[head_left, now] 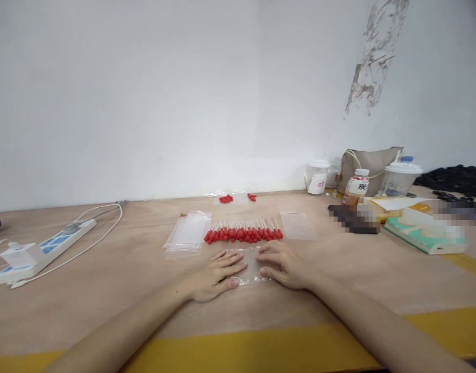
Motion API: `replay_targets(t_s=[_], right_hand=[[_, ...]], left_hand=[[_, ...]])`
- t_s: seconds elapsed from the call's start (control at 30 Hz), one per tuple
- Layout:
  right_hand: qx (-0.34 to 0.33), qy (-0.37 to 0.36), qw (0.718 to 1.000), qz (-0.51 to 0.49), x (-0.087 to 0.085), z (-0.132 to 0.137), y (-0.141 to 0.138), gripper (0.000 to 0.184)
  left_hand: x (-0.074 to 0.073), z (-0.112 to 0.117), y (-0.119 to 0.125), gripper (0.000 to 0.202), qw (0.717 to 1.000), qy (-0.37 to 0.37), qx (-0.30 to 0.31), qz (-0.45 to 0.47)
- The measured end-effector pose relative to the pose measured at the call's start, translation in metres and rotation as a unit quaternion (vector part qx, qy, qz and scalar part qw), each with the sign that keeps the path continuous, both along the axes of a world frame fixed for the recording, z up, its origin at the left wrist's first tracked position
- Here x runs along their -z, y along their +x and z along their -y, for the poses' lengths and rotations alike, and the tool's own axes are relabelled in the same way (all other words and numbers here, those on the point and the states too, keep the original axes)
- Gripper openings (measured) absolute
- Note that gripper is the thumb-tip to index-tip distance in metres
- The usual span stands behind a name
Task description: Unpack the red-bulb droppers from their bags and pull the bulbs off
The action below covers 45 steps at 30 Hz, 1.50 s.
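Note:
My left hand lies flat with fingers stretched out, its fingertips on a clear plastic bag on the table. Opposite it, my right hand rests on the bag's right side, fingers apart and slightly curled. Just beyond the bag is a row of thin pale sticks with red tips, the tips facing me. Left of the row lies a stack of clear plastic bags; another flat clear bag lies to its right.
Small red pieces lie on clear plastic by the wall. At left is a white power strip with cables. A lidded cup, a bottle, a grey bag, a dark flat item and a green-white box stand right.

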State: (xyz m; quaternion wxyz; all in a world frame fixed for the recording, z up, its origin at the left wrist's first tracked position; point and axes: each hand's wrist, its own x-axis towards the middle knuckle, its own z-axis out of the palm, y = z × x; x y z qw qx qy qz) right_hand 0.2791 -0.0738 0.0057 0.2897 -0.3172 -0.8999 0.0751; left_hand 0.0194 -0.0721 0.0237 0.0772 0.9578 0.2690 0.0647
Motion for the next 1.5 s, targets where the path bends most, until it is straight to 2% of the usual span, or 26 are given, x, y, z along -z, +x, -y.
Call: replay_targets(t_s=[0.1, 0.27, 0.33, 0.43, 0.53, 0.6, 0.67, 0.73, 0.8, 0.83, 0.87, 0.93, 0.97, 1.0, 1.1, 1.2, 1.27, 1.37, 1.43, 1.5], right_hand=[[-0.028, -0.027, 0.999, 0.028, 0.004, 0.0, -0.004, 0.036], [0.015, -0.079, 0.996, -0.031, 0.004, -0.009, -0.009, 0.026], [0.049, -0.092, 0.994, -0.028, 0.002, -0.015, -0.01, 0.029], [0.15, -0.15, 0.977, -0.019, -0.001, -0.027, -0.011, 0.039], [0.212, -0.191, 0.958, -0.002, -0.001, -0.033, -0.012, 0.033], [0.202, -0.174, 0.964, 0.007, -0.002, -0.032, -0.013, 0.027], [0.161, -0.169, 0.972, -0.01, -0.005, -0.028, -0.012, 0.025], [0.096, -0.207, 0.972, -0.058, -0.012, -0.025, -0.009, 0.024], [0.059, -0.247, 0.957, -0.143, -0.021, -0.027, 0.0, 0.025], [0.077, -0.252, 0.944, -0.198, -0.025, -0.031, 0.007, 0.026], [0.129, -0.241, 0.928, -0.252, -0.028, -0.037, 0.015, 0.027], [0.31, -0.196, 0.871, -0.327, -0.03, -0.053, 0.034, 0.022], [0.424, -0.169, 0.827, -0.328, -0.029, -0.061, 0.043, 0.022], [0.471, -0.159, 0.805, -0.324, -0.026, -0.068, 0.053, 0.023], [0.559, -0.137, 0.76, -0.301, -0.011, -0.083, 0.072, 0.032], [0.615, -0.126, 0.732, -0.265, 0.004, -0.085, 0.076, 0.04], [0.643, -0.095, 0.734, -0.195, 0.01, -0.082, 0.072, 0.04], [0.637, 0.015, 0.766, -0.084, 0.011, -0.075, 0.061, 0.035], [0.584, 0.081, 0.805, -0.068, 0.009, -0.07, 0.051, 0.031], [0.47, 0.099, 0.874, -0.068, 0.006, -0.064, 0.039, 0.032]], left_hand=[[0.002, 0.0, -0.001, 0.049, 0.999, -0.015, -0.003, -0.038], [-0.001, -0.002, -0.003, 0.049, 0.999, -0.024, 0.01, -0.033], [-0.004, -0.001, -0.004, 0.047, 0.999, -0.029, 0.015, -0.033], [-0.005, 0.003, -0.004, 0.048, 0.999, -0.033, 0.025, -0.023], [-0.002, 0.004, -0.004, 0.046, 0.999, -0.021, 0.022, 0.021], [-0.002, 0.001, -0.008, 0.041, 0.997, 0.025, -0.015, 0.071], [-0.003, -0.007, -0.018, 0.037, 0.982, 0.1, -0.091, 0.133], [-0.007, -0.019, -0.031, 0.035, 0.95, 0.171, -0.181, 0.189], [-0.011, -0.031, -0.044, 0.038, 0.93, 0.206, -0.231, 0.2], [-0.012, -0.036, -0.05, 0.041, 0.928, 0.214, -0.239, 0.188], [-0.012, -0.041, -0.054, 0.044, 0.931, 0.219, -0.24, 0.166], [-0.011, -0.05, -0.059, 0.054, 0.942, 0.218, -0.234, 0.105], [-0.01, -0.055, -0.06, 0.058, 0.946, 0.212, -0.234, 0.074], [-0.008, -0.06, -0.061, 0.063, 0.949, 0.2, -0.24, 0.045], [0.0, -0.072, -0.064, 0.074, 0.952, 0.12, -0.279, -0.019], [0.008, -0.079, -0.071, 0.074, 0.945, 0.043, -0.32, -0.049], [0.012, -0.078, -0.078, 0.072, 0.937, 0.031, -0.343, -0.051], [0.014, -0.071, -0.089, 0.069, 0.93, 0.032, -0.362, -0.051], [0.012, -0.065, -0.093, 0.068, 0.928, 0.046, -0.366, -0.053], [0.008, -0.059, -0.091, 0.069, 0.926, 0.098, -0.363, -0.04]])
